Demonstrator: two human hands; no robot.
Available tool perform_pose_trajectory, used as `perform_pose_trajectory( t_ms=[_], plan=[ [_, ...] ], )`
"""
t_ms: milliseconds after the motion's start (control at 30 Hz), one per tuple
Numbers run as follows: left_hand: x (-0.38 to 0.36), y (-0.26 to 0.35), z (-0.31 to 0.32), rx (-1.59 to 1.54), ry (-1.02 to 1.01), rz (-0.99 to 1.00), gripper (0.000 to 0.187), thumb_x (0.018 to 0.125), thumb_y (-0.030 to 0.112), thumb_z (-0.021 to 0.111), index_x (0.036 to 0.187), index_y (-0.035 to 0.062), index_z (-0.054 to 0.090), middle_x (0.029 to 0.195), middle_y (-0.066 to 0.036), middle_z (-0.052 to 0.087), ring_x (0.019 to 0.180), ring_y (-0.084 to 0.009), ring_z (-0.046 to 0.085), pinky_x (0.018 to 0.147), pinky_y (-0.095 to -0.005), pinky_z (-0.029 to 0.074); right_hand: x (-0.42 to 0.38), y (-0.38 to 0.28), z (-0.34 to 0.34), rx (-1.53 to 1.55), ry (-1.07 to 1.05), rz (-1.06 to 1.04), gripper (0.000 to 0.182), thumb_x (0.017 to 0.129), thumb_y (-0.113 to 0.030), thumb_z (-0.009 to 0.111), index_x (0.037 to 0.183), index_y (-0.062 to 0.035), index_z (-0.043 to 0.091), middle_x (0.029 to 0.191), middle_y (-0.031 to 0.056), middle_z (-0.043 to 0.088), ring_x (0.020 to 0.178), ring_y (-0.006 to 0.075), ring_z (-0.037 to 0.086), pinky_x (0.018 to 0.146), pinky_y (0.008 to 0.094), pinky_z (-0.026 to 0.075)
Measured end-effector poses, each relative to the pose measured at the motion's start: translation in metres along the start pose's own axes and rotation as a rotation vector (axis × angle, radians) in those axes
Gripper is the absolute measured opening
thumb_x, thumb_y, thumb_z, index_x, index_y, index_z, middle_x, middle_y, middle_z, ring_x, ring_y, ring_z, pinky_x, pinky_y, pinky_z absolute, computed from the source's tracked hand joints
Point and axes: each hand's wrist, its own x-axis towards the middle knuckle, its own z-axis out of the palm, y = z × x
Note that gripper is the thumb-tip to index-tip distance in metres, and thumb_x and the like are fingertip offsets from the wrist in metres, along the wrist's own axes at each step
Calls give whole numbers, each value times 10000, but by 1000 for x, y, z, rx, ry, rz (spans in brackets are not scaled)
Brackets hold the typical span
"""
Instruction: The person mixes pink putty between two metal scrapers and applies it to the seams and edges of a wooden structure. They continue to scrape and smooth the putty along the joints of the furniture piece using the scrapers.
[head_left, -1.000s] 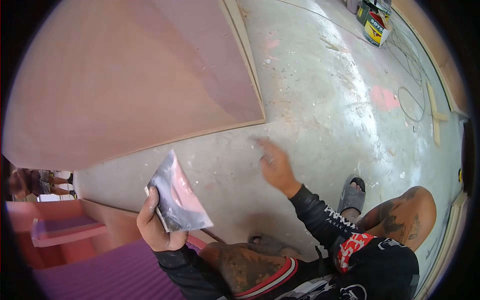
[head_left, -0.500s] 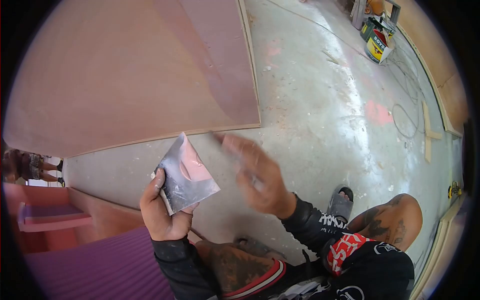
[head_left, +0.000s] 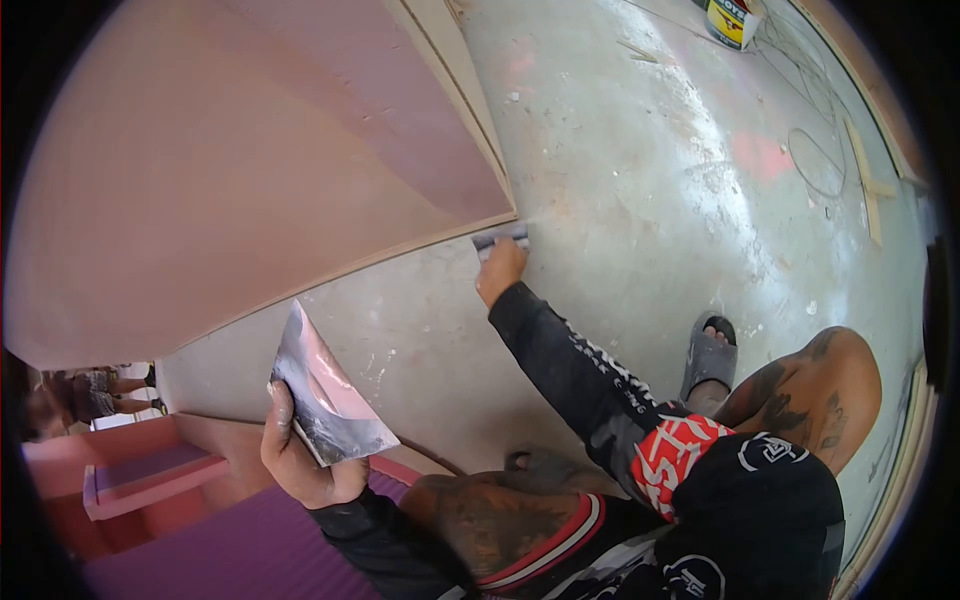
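My left hand (head_left: 305,455) grips a thin metal plate (head_left: 335,435) from its lower left edge; pink paste (head_left: 325,370) lies spread across the plate's upper part. Farther forward, my right hand (head_left: 503,268) is closed on a flat scraper (head_left: 487,240), whose blade is at the edge strip near the lower corner of the large pink panel (head_left: 300,150). The fingertips of my right hand are partly hidden behind its back.
A paint bucket (head_left: 730,22) and a coiled cable (head_left: 818,160) are on the concrete floor (head_left: 620,270). Wooden strips (head_left: 868,185) lie at the right. A pink and purple shelf (head_left: 155,475) stands lower left, with another person (head_left: 90,395) beyond. My sandalled foot (head_left: 710,355) is at the right.
My right hand has moved forward to the panel's corner with the scraper. My left hand and the plate have shifted left and slightly down. The view has shifted too.
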Motion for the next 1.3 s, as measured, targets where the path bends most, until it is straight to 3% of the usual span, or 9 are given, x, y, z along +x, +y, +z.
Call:
perform_pose_trajectory(
  t_ms=[333,733,800,867,967,1133,1200,1233,1300],
  plan=[
    [8,0,10,-137,153,-23,330,998,180,478,1251,-23,538,1182,-170,649,1016,-272,667,856,-383,567,-132,-55,131,177,-238,-340,602,837,26,529,1398,69,315,1213,131,534,1079,193,530,943,312,429],
    [5,3,6,-203,126,42,331,1001,187,473,1264,-5,533,1186,-153,652,1013,-271,669,835,-396,576,-269,-114,185,262,-589,-390,260,898,-6,557,1139,5,460,1018,39,547,879,82,510,747,233,422],
    [4,7,1,-247,79,25,325,999,183,473,1259,-2,536,1176,-151,656,1001,-270,674,813,-395,583,-263,-120,139,-74,-859,-528,254,904,9,542,1156,-17,542,945,-26,562,847,32,496,673,252,426],
    [6,9,-3,-302,31,33,319,998,179,473,1255,1,538,1167,-149,660,989,-268,679,791,-395,590,-264,-132,96,-416,-1104,-704,437,873,87,469,1306,35,503,1185,162,601,1111,223,564,945,295,444],
    [8,9,-1,-301,-3,-124,293,970,208,521,1197,27,560,1154,-122,656,1045,-268,645,927,-449,514,-237,-132,69,-448,-1489,-1125,533,812,114,491,1329,-9,530,1271,182,581,1159,290,570,985,371,445],
    [7,1,12,-265,136,-28,321,984,234,525,1206,4,544,1150,-117,635,1034,-253,629,930,-414,497,-177,-145,26,-1273,-1799,-1069,590,792,97,512,1353,-85,538,1257,149,601,1143,317,586,1010,425,439],
    [6,-6,21,154,145,348,400,996,299,538,1261,-1,534,1127,-93,634,1034,-203,612,927,-336,473,-160,-141,9,-1288,-1416,-336,422,898,6,462,1315,-13,525,1290,135,588,1117,291,608,995,437,455],
    [5,-14,13,658,299,552,505,1011,390,507,1277,-38,522,1122,-97,625,1029,-198,596,920,-334,463,-164,-144,14,-1298,-1438,-329,422,898,6,462,1315,-13,525,1290,135,588,1117,291,608,995,437,455],
    [3,-28,5,789,57,785,542,1023,419,456,1363,-2,474,1268,-174,579,1188,-274,553,1017,-394,408,-186,-164,23,-290,-837,692,345,932,-98,478,1244,34,545,1189,151,628,1066,303,629,974,432,480]
  ],
)
